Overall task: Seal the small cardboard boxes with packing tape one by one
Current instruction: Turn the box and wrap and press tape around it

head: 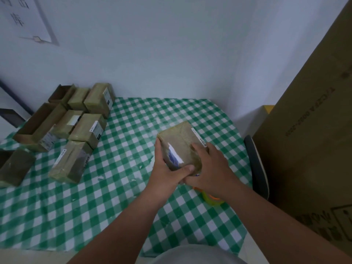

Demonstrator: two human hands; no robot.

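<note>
A small cardboard box, glossy with tape and bearing a white-and-blue label, is held tilted above the green checked table. My left hand grips its left side and near end, thumb across the near edge. My right hand lies over the box's right near corner, fingers pressed flat on top. A yellow-green tape roll with an orange core lies on the table under my right wrist, mostly hidden.
Several small cardboard boxes stand grouped at the table's left, some taped, with two open ones at the far left. A large brown carton rises on the right beside a dark chair back. A white wall stands behind.
</note>
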